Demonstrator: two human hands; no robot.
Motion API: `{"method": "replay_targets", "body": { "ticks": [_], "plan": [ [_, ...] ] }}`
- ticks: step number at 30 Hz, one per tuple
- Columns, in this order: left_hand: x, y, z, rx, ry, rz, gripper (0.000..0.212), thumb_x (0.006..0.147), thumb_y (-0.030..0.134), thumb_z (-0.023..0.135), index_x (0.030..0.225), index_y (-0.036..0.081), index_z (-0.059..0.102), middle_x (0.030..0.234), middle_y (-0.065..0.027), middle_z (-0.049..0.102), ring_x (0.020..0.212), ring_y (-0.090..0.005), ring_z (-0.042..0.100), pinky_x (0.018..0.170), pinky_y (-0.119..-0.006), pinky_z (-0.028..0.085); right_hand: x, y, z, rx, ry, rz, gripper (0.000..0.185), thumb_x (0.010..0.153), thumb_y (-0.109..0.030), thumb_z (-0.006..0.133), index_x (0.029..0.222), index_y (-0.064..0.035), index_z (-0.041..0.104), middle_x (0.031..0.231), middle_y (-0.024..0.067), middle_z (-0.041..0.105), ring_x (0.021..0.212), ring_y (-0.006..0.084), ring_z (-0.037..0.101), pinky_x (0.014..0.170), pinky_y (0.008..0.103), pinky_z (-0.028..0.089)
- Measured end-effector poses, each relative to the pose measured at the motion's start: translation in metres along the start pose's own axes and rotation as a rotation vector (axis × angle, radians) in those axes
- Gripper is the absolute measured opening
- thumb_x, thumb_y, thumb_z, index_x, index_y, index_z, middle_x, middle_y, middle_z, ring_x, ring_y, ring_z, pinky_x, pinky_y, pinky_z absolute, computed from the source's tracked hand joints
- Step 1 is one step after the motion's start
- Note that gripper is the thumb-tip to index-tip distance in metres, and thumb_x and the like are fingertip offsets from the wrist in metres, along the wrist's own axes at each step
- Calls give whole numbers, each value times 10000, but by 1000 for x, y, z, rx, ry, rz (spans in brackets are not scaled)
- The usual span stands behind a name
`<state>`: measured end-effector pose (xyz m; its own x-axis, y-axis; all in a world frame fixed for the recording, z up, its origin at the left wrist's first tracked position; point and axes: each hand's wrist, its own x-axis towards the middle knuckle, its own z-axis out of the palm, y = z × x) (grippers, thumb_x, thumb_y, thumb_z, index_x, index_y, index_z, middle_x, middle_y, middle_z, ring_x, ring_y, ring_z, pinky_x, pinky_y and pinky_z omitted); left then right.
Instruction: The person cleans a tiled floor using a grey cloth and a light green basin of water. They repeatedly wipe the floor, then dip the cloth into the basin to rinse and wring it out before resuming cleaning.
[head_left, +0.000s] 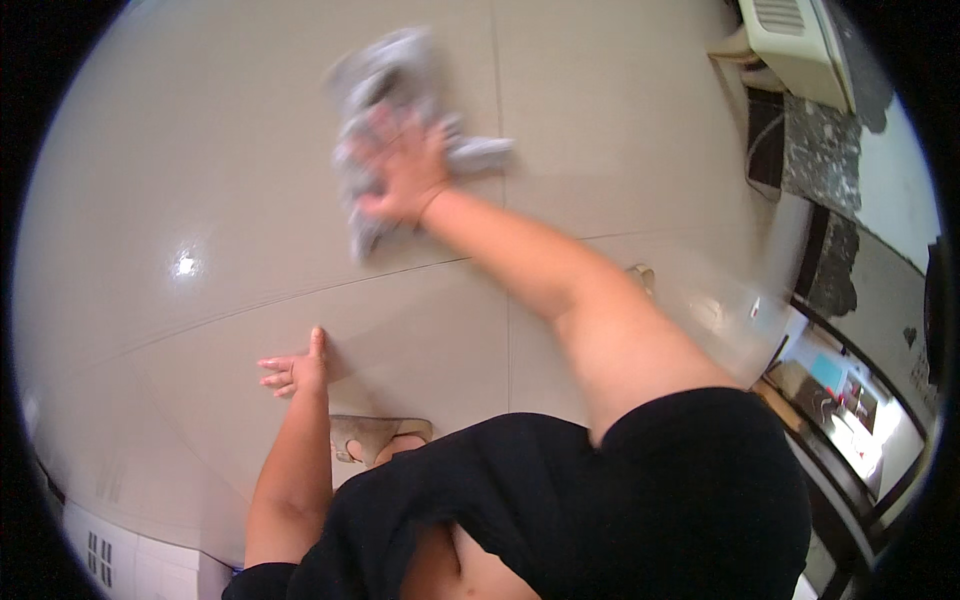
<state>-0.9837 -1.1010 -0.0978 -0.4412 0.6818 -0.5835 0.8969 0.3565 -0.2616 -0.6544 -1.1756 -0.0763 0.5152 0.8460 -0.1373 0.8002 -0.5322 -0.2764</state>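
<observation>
My right hand is pressed flat, fingers spread, on a crumpled light grey cloth that lies on the glossy beige tiled floor. Both the hand and the cloth are blurred. Lower and to the left, my left hand is held over or near the tiles with its fingers apart and nothing in it; whether it touches the floor I cannot tell. A beige slipper on my foot shows just below that hand. The tip of the other slipper shows beyond my right arm.
A cream-coloured appliance or cabinet stands at the upper right, near a wall with peeling, dark patches. Dark-framed furniture with assorted items behind it is at the lower right. White boxes are at the lower left.
</observation>
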Motion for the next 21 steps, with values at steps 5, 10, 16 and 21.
{"method": "replay_targets", "body": {
  "ticks": [5, 10, 16, 21],
  "plan": [
    [14, -1, 12, -21, 44, 8, 1396, 463, 769, 677, 1406, 206, -184, 1458, -197, -197, 1324, -476, -125, 1023, -651, 95, -69, -60, 17, -26, -242, -555, 780, 677, -589, 586, 1370, -388, 292, 1505, 56, 103, 1356, 375, 119, 1024, 637, 100],
    [7, 0, 3, 54, 45, 26, 1368, 471, 816, 619, 1416, 201, -155, 1464, -196, -179, 1333, -468, -97, 1027, -644, 85, -77, 30, -30, -168, -424, -450, 733, 745, -494, 576, 1392, -360, 259, 1502, 39, 140, 1369, 266, 164, 1075, 557, 81],
    [-13, 6, -7, 14, 51, 56, 1312, 529, 782, 614, 1421, 173, -132, 1466, -209, -154, 1345, -440, -62, 1045, -602, 103, -129, 227, -111, -153, -533, 247, 848, 774, -294, 613, 1437, -298, 85, 1503, 134, -16, 1371, 334, 106, 1072, 554, 138],
    [29, -9, -19, -148, -194, 130, 1193, 636, 649, 648, 1426, 104, -61, 1479, -204, -60, 1359, -381, 50, 1059, -549, 149, -238, 355, -134, 1, -786, 322, 882, 764, -171, 590, 1442, -257, 32, 1458, 262, -65, 1340, 424, 104, 1091, 459, 194]
  ]
}}
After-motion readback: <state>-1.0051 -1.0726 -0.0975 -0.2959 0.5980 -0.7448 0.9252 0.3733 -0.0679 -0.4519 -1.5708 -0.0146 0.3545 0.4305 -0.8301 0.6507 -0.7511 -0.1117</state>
